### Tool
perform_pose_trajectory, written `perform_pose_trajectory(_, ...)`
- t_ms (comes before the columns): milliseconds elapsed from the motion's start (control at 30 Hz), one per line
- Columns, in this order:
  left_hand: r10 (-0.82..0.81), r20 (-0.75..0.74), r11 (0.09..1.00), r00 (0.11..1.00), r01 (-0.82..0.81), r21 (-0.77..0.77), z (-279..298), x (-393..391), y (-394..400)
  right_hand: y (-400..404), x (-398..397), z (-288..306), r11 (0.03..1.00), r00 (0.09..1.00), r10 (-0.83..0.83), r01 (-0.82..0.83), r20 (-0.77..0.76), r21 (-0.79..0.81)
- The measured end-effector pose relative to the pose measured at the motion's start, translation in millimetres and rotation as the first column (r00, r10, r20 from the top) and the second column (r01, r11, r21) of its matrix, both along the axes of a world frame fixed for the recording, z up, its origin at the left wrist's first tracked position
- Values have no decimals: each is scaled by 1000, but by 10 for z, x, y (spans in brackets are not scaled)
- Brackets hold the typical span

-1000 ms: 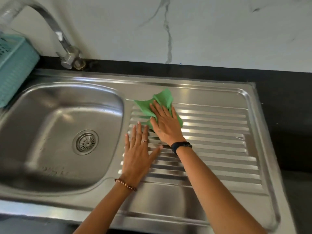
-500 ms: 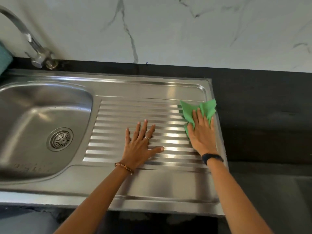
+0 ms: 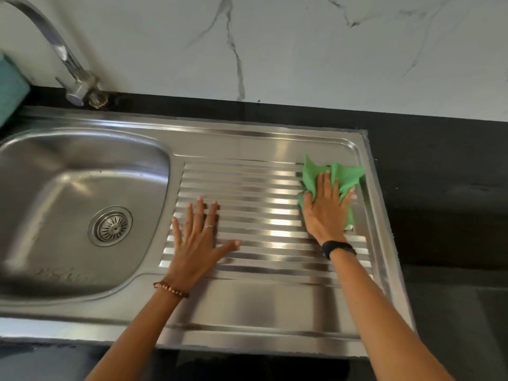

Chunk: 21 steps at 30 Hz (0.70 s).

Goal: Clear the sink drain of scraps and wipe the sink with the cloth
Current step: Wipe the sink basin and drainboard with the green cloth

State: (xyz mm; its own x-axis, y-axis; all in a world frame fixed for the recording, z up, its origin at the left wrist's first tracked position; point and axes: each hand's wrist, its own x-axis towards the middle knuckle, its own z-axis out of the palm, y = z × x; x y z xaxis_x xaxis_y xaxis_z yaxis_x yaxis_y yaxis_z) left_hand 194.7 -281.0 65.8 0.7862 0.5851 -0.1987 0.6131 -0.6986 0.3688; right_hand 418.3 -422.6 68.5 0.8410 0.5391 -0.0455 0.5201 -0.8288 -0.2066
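1. Cloth (image 3: 343, 174) first: it's the green one, bunched up at the far right end of the ribbed drainboard (image 3: 247, 204), right against the raised rim of the sink (image 3: 275, 141).
2. Right hand (image 3: 327, 213) is flat on top of it, fingers straight and a bit spread, pressing down rather than gripping. Part of the cloth pokes out past the fingertips.
3. Left hand (image 3: 198, 243) is also laid flat with fingers spread, palm down on the ribs near the bowl side. It's got nothing in it and looks like it's just bracing.
4. Drain (image 3: 110, 226) sits in the bowl on the left. I can't spot any scraps on the strainer from here, so my guess is that part's done and this is the wiping stage.
5. How I'd do this bit: wipe along the grooves, not across them, so the cloth actually gets down into the channels. Keep even palm pressure, and tuck the loose flap under so it doesn't just drag. Run the rim corner on the right too, since gunk likes to sit there.
6. Tap (image 3: 68, 64) is at the back left, with something teal (image 3: 11, 86) at the left edge.
7. Writing: there's an embossed mark on the front slope of the bowl, but it's too blurry to read. No other labels I can make out.
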Motion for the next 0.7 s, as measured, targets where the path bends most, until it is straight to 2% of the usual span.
perform_pose_trajectory(167, 161, -47, 987, 986, -162, -14, -15, -312, 222, 926, -722, -39, 988, 988, 152, -151, -39, 20)
perform_pose_trajectory(267, 153, -37, 987, 988, -154, -33, -57, -433, 259, 1446, -1112, -44, 954, 953, 298, -297, -49, 27)
perform_pose_trajectory(367, 131, -59, 991, 990, -130, 26, -73, -463, 240, 1849, -1383, -20, 898, 896, 440, -439, -67, 32)
perform_pose_trajectory(567, 118, -94, 990, 989, -110, 87, -26, -507, 133, 1827, -1358, 3, 754, 749, 656, -654, -89, 52)
perform_pose_trajectory(700, 80, -110, 992, 991, -68, 107, 18, -501, -28, 1575, -1295, 30, 730, 723, 684, -675, -98, 106)
